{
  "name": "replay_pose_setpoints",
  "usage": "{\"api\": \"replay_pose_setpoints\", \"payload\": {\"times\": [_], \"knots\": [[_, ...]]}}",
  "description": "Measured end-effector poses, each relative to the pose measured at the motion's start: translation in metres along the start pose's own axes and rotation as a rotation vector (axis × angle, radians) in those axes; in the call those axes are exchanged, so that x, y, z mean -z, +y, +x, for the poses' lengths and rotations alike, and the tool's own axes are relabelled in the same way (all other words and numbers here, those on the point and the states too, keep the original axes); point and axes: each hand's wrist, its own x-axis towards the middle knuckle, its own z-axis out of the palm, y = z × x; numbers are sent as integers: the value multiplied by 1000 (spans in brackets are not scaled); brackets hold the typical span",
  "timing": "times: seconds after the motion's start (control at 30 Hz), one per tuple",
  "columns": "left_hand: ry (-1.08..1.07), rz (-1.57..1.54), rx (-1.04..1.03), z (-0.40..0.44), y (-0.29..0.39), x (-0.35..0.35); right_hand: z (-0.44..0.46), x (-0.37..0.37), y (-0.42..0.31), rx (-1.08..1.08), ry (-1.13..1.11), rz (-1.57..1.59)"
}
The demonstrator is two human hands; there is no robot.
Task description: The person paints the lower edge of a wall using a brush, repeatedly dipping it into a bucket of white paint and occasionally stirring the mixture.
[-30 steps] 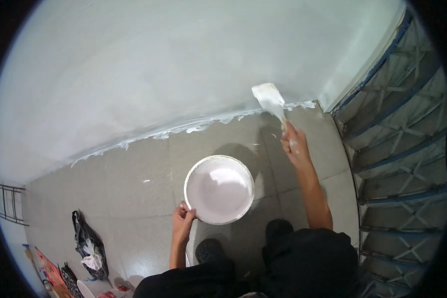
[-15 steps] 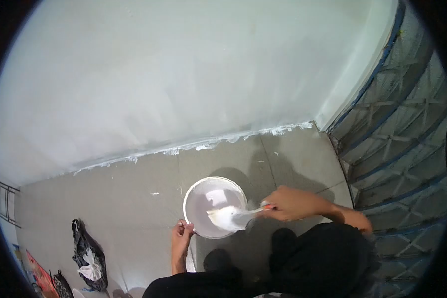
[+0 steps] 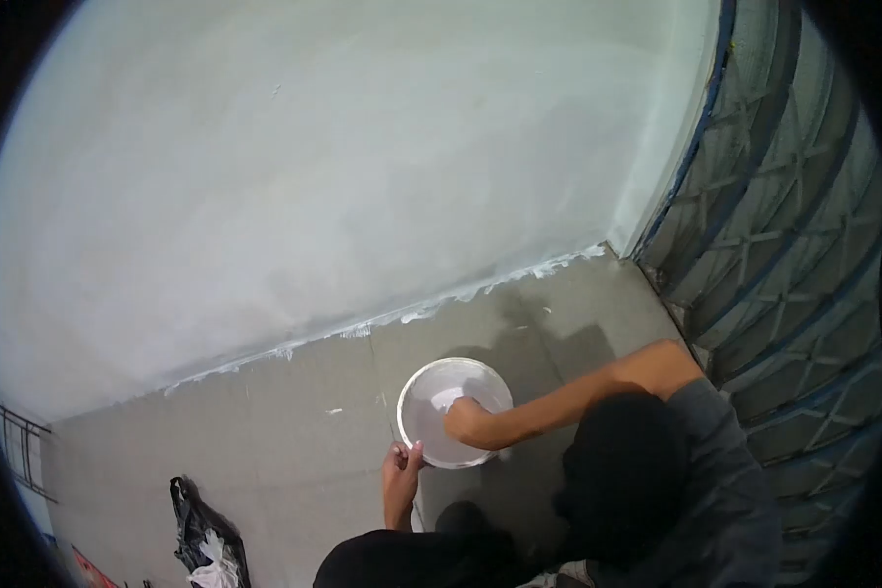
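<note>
A round white bucket (image 3: pixel 423 459) of pale paint stands on the grey tiled floor. My left hand (image 3: pixel 402 472) pinches its rim at the lower left. Over the bucket's opening, my right hand (image 3: pixel 468 421) is closed with its back toward the camera; the hand hides its fingers and the brush. White paint smears run along the base of the pale wall (image 3: pixel 343 176), beyond the bucket.
On the right is a folding metal gate (image 3: pixel 784 216) with blue edges. A black plastic bag (image 3: pixel 201 524) with a white bag lies at the lower left. A dark metal rack (image 3: pixel 20 451) is at the far left. My knees and shoes are below the bucket.
My right hand has come from near the wall, with the brush, down and left over the bucket. The brush has gone out of sight. My left hand remains at the rim.
</note>
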Motion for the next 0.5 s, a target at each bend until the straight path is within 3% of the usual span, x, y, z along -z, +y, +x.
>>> {"api": "replay_pose_setpoints", "payload": {"times": [0.1,0.23,0.33,0.5], "knots": [[51,-33,22,-5,6,-6,12,-21,-6,-121,200,212],[-10,4,53,0,2,2,-1,-5,-13,-194,257,252],[5,6,66,-2,3,5,2,1,-21,-283,182,569],[13,-55,81,-1,-2,5,-9,0,-11,-289,206,599]]}}
